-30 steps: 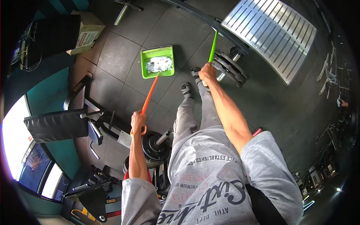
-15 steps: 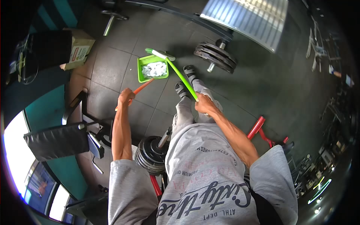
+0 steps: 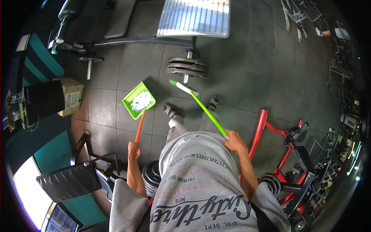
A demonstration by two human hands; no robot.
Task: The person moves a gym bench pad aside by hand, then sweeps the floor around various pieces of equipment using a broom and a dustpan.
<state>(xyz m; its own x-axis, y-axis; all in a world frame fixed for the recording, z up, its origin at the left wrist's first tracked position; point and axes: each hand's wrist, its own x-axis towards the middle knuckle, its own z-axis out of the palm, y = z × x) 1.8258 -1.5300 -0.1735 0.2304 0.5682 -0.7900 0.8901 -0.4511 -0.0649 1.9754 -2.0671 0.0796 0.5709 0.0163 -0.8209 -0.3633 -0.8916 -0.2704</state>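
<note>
My left hand [image 3: 133, 150] is wrapped round the orange handle [image 3: 140, 125] of a long-handled dustpan. The lime-green dustpan [image 3: 125, 101] is tilted and holds a pile of white scraps [image 3: 141, 101], perhaps paper. On the other side, my right hand [image 3: 235, 140] grips the bright green stick of a broom [image 3: 208, 113]. Its white head [image 3: 186, 88] with green bristles is by the floor, beyond my sandalled feet and apart from the dustpan.
A barbell with black weight plates [image 3: 187, 67] is just beyond the broom head. Red gym equipment [image 3: 258, 133] stands at right, a black padded bench [image 3: 68, 179] at left. A cardboard box [image 3: 72, 96] sits by the left wall. Dark tiles [image 3: 102, 106] cover the floor.
The broom head has come away from the dustpan's rim to the right. The dustpan has turned and tilted with the scraps inside. My view has shifted, and my feet are farther apart.
</note>
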